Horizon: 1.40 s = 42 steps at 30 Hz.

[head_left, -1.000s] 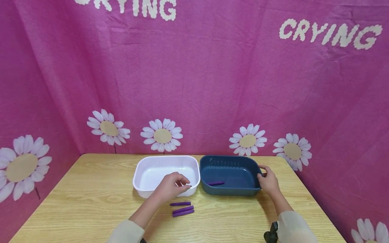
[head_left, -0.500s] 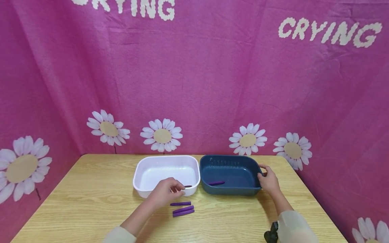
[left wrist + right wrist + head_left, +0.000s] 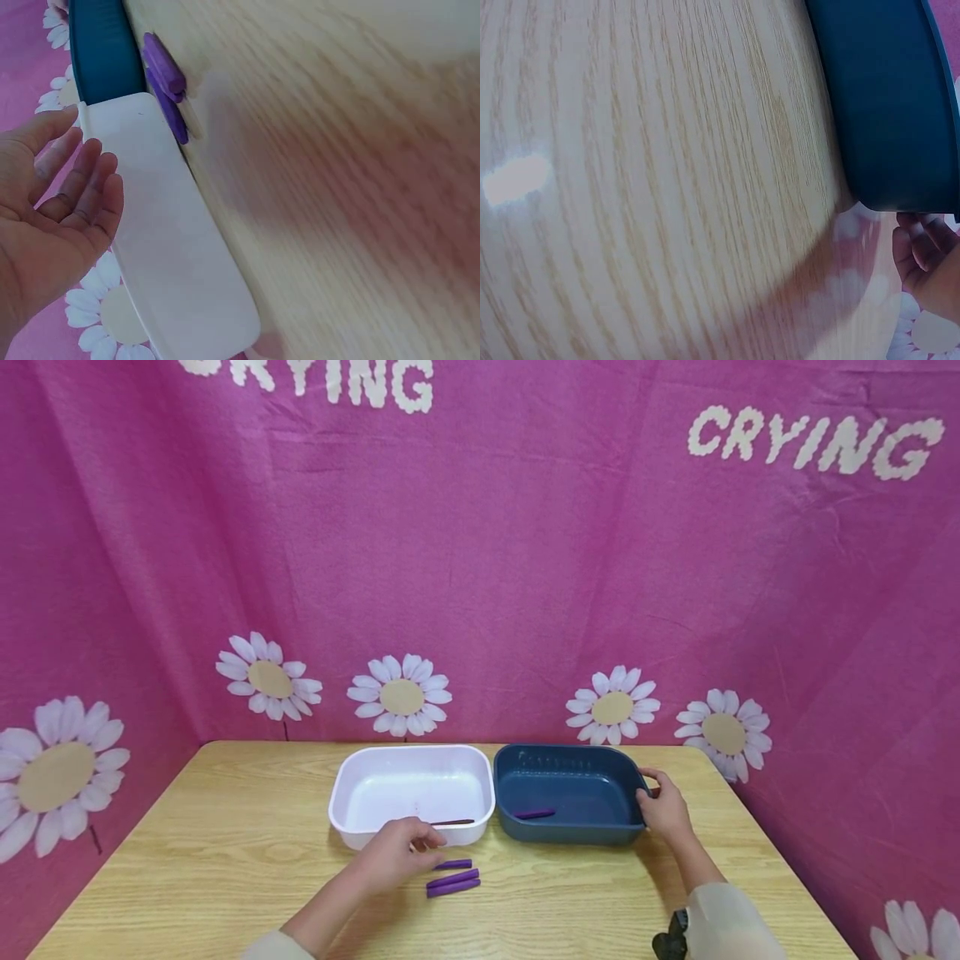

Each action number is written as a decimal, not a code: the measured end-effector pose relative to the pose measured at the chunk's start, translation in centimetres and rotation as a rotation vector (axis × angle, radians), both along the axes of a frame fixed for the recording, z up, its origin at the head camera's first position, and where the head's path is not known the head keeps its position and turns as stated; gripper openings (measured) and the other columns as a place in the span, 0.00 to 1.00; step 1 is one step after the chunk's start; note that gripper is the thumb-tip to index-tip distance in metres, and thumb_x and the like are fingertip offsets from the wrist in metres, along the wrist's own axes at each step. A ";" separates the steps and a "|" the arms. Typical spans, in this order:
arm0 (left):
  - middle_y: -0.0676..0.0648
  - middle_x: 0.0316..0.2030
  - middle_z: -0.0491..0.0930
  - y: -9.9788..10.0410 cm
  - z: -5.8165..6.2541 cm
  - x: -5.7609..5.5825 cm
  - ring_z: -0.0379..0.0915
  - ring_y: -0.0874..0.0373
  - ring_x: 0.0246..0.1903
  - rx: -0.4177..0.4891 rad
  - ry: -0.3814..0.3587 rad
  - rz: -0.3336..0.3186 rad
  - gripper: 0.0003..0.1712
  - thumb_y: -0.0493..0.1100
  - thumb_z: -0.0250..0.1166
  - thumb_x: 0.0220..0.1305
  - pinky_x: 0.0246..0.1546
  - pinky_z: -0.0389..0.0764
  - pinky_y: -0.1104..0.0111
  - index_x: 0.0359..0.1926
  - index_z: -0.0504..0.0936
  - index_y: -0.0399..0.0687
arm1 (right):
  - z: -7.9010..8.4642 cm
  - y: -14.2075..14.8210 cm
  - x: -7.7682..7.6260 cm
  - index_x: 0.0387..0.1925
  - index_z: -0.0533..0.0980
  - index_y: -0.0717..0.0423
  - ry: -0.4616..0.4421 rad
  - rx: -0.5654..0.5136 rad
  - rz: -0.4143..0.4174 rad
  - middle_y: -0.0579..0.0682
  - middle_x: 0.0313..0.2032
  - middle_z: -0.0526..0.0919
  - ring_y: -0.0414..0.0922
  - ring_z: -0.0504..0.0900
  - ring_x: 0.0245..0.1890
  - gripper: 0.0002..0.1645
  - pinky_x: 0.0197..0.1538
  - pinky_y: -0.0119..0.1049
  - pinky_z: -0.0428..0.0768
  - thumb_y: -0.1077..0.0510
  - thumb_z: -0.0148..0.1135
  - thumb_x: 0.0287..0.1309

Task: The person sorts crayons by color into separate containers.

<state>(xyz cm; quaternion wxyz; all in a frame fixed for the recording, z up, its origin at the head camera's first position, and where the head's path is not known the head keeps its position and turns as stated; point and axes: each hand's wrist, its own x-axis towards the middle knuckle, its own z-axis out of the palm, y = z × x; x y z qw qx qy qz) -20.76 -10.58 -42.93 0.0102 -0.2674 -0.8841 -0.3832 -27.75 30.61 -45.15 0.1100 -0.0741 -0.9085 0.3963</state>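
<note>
My left hand (image 3: 397,856) hovers at the front rim of the white basin (image 3: 339,822), fingers loosely bent and holding nothing; the left wrist view shows its bare palm (image 3: 49,240). A thin dark brown crayon (image 3: 452,822) lies inside that basin near the front wall. Just right of the hand, three purple crayons (image 3: 453,888) rest on the table, the rearmost partly covered by the fingertips. My right hand (image 3: 665,810) grips the right end of the dark blue basin (image 3: 570,833), thumb over the rim. Another purple crayon (image 3: 534,814) lies in the blue basin.
Both basins stand side by side on a wooden table (image 3: 225,852). A pink cloth (image 3: 480,568) with printed daisies hangs behind and at the sides. Near the right sleeve (image 3: 727,918) is a small black device (image 3: 670,935).
My left hand has drawn back from over the white basin, toward me and to the left, letting go of the brown crayon, which now shows inside. My right hand stays on the blue basin.
</note>
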 end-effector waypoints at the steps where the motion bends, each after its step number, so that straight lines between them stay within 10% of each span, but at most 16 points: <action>1: 0.44 0.31 0.83 -0.1 -0.1 0.0 0.76 0.56 0.31 -0.005 0.002 -0.002 0.09 0.39 0.68 0.53 0.34 0.76 0.71 0.34 0.85 0.38 | 0.0 0.0 0.0 0.60 0.64 0.65 -0.004 -0.001 0.000 0.68 0.39 0.76 0.57 0.76 0.40 0.25 0.35 0.36 0.74 0.63 0.49 0.61; 10: 0.42 0.37 0.83 -0.3 -0.8 0.5 0.78 0.50 0.36 -0.136 -0.029 -0.032 0.12 0.39 0.64 0.56 0.39 0.78 0.65 0.40 0.83 0.37 | 0.3 -0.1 0.2 0.60 0.63 0.65 -0.009 -0.001 0.004 0.68 0.39 0.76 0.58 0.76 0.40 0.25 0.37 0.39 0.75 0.64 0.49 0.62; 22: 0.54 0.27 0.81 0.1 -2.2 0.2 0.68 0.68 0.27 -0.147 -0.016 -0.060 0.07 0.37 0.65 0.55 0.29 0.70 0.75 0.36 0.86 0.41 | -0.1 0.1 0.0 0.60 0.64 0.65 -0.006 0.008 0.008 0.69 0.38 0.76 0.57 0.77 0.38 0.25 0.34 0.35 0.74 0.63 0.49 0.61; 42: 0.54 0.20 0.74 0.8 -3.5 -0.1 0.65 0.62 0.24 -0.382 0.218 0.060 0.04 0.37 0.67 0.51 0.29 0.69 0.70 0.22 0.82 0.44 | 0.1 0.1 -0.1 0.61 0.63 0.64 -0.033 0.006 0.003 0.68 0.39 0.75 0.57 0.76 0.38 0.25 0.36 0.39 0.76 0.63 0.48 0.62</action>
